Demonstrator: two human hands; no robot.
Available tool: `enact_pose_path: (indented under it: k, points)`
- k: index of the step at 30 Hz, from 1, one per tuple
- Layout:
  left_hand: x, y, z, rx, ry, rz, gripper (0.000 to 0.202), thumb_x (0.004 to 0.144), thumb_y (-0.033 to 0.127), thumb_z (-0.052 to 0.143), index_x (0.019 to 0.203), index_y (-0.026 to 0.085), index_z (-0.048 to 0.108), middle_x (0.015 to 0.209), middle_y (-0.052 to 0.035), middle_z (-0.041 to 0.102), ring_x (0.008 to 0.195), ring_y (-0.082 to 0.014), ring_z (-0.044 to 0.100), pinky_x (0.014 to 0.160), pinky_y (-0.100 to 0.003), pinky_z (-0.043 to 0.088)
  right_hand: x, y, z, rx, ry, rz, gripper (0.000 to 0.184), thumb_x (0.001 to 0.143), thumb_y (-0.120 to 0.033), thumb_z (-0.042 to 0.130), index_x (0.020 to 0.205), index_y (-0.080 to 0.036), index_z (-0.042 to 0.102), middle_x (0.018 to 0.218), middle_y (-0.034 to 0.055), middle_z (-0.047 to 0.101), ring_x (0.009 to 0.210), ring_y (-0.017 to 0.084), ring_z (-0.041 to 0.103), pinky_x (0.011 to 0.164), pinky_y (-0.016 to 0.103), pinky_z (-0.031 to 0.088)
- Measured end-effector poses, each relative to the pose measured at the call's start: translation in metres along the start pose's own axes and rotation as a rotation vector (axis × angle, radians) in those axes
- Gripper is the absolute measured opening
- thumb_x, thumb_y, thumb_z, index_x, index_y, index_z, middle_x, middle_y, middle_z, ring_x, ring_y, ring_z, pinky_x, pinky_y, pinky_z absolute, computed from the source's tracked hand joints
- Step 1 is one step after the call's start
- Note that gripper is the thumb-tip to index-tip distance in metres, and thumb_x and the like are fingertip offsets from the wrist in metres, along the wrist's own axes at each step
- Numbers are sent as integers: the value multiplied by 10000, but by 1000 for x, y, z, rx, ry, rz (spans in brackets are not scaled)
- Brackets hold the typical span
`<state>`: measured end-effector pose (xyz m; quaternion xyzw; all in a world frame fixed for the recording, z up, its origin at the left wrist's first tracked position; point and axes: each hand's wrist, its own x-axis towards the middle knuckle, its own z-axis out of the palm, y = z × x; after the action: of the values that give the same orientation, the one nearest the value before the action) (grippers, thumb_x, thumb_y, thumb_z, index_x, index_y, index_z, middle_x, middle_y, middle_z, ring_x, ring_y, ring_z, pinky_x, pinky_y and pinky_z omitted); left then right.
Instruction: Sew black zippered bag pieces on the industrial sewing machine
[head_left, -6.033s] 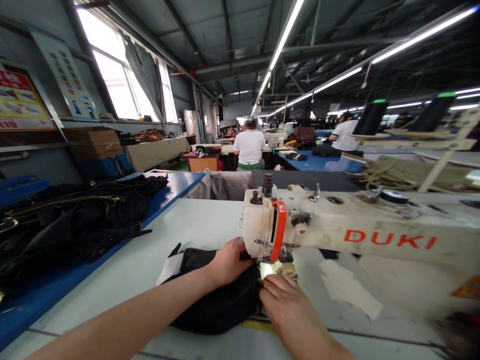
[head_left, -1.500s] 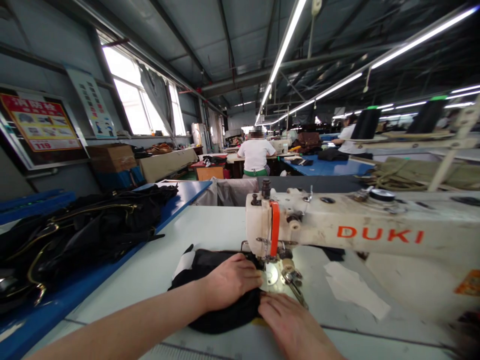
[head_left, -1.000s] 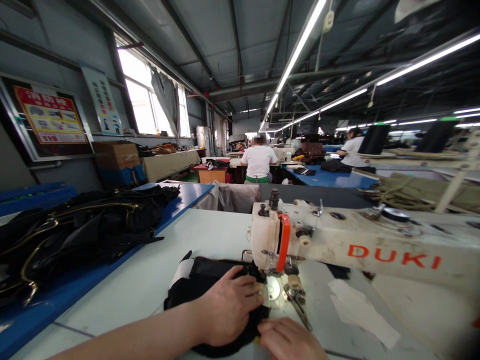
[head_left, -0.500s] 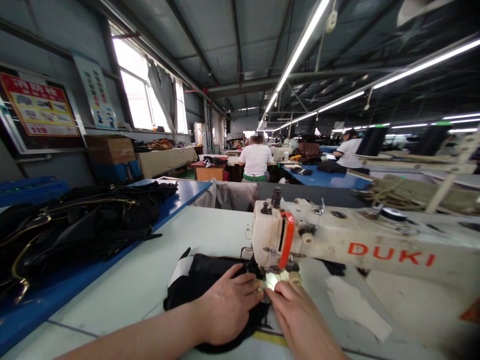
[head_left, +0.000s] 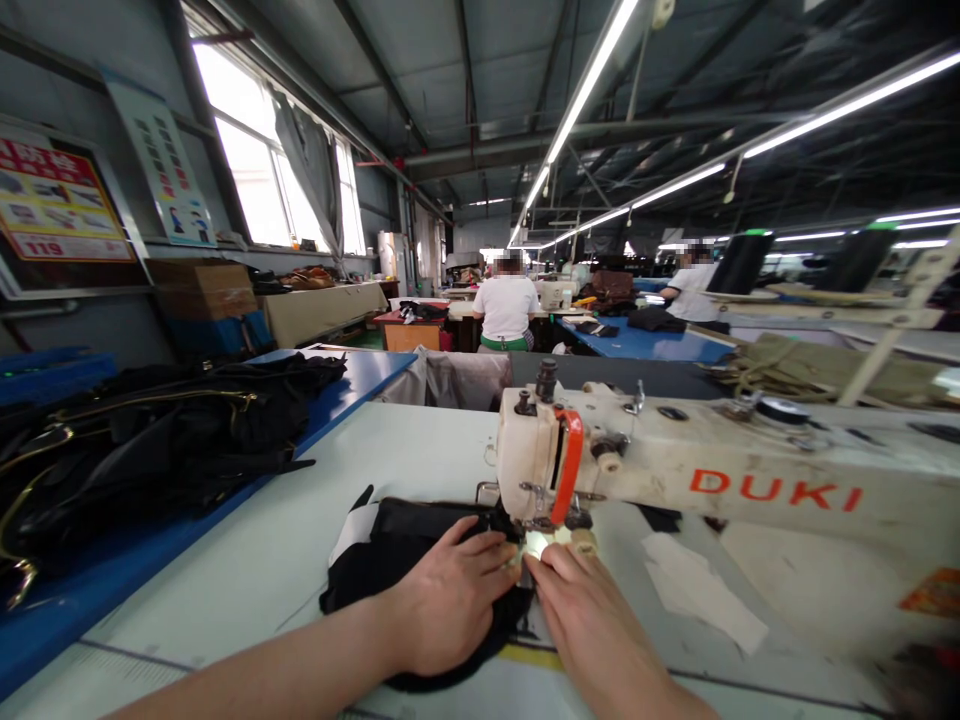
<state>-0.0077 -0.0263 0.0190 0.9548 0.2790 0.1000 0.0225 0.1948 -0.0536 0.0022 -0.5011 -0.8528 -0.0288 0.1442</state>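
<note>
A black fabric piece (head_left: 375,560) with a rounded edge and a white patch (head_left: 354,532) lies on the pale sewing table (head_left: 420,435). Flat on top of it rests my left hand (head_left: 454,595), fingers stretched toward the needle area. Close by on the right, my right hand (head_left: 596,625) has thumb and fingers pinched together at the fabric's edge; what exactly lies between them is partly hidden. Both hands' fingertips nearly meet just below the head of the sewing machine (head_left: 637,455), where a small light shines. The needle itself is hidden from view.
Black garments with gold zippers (head_left: 150,440) are piled on a blue table (head_left: 390,365) to the left. A torn white scrap (head_left: 701,590) lies right of my hands. Olive cloth (head_left: 810,365) and thread cones (head_left: 739,265) stand behind the machine. Two people (head_left: 506,305) work farther off.
The view has shifted a little, so the surroundings appear slightly farther left and up. Both hands keep about the same place on the fabric beside the needle area.
</note>
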Motion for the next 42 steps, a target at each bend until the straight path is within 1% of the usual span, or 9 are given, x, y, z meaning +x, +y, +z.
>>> enact_pose_path:
  k: [6, 12, 17, 22, 25, 29, 34, 38, 42]
  points:
    - [-1, 0, 3, -8, 21, 1, 456, 865, 202, 428, 1321, 202, 440, 1362, -61, 501, 1287, -229, 386, 1114, -461, 165, 1, 1, -1, 26, -12, 8, 319, 840, -17, 458, 1089, -141, 615, 974, 110, 578, 924, 262, 519, 834, 423, 428]
    - [-1, -1, 4, -15, 63, 1, 422, 855, 202, 454, 1275, 207, 493, 1336, -64, 528, 1260, -233, 420, 1106, -453, 188, -9, 2, -6, 202, 17, -29, 313, 830, -1, 441, 965, -200, 641, 873, 49, 568, 879, 223, 517, 801, 363, 442]
    - [-2, -1, 7, -24, 75, 0, 414, 863, 219, 463, 1277, 212, 481, 1343, -56, 522, 1266, -230, 412, 1112, -459, 168, -15, 5, -7, 273, 51, -66, 322, 843, -15, 396, 909, -217, 637, 848, 45, 557, 860, 215, 519, 757, 339, 452]
    - [-2, -1, 5, -20, 79, 3, 399, 874, 223, 455, 1272, 217, 478, 1348, -51, 517, 1277, -229, 401, 1111, -460, 161, -14, 5, -5, 281, 39, -65, 345, 827, -12, 392, 1001, -209, 614, 907, 51, 562, 896, 221, 515, 803, 363, 447]
    - [-2, 0, 3, -24, 78, 8, 391, 869, 216, 458, 1259, 209, 487, 1340, -58, 524, 1272, -232, 406, 1110, -461, 160, -12, 2, -5, 274, 2, -56, 317, 816, -15, 414, 944, -210, 629, 904, 49, 562, 896, 223, 504, 805, 364, 443]
    - [-2, 1, 1, -25, 64, 5, 393, 873, 210, 443, 1264, 205, 483, 1346, -62, 518, 1278, -231, 400, 1109, -465, 157, -12, -1, -6, 267, -18, -47, 316, 803, -4, 435, 950, -205, 629, 915, 47, 569, 911, 224, 491, 835, 368, 428]
    - [-1, 0, -1, -15, 34, 2, 408, 878, 212, 423, 1282, 198, 475, 1376, -66, 489, 1298, -239, 380, 1108, -485, 156, -12, 1, -2, 247, -17, -48, 293, 810, -7, 446, 942, -198, 625, 921, 50, 566, 921, 229, 480, 849, 374, 412]
    - [2, -2, -2, -9, 30, 2, 425, 868, 200, 429, 1290, 205, 474, 1366, -58, 500, 1296, -233, 388, 1119, -471, 148, -10, 2, 0, 229, -8, -45, 261, 820, -21, 459, 918, -200, 622, 915, 48, 561, 917, 231, 476, 854, 380, 401]
    - [6, -4, 0, -2, 43, -7, 427, 853, 185, 432, 1275, 201, 490, 1340, -58, 525, 1302, -232, 378, 1129, -460, 131, -6, 1, -3, 189, -13, -18, 257, 819, -15, 450, 899, -188, 622, 911, 54, 564, 905, 232, 478, 847, 388, 398]
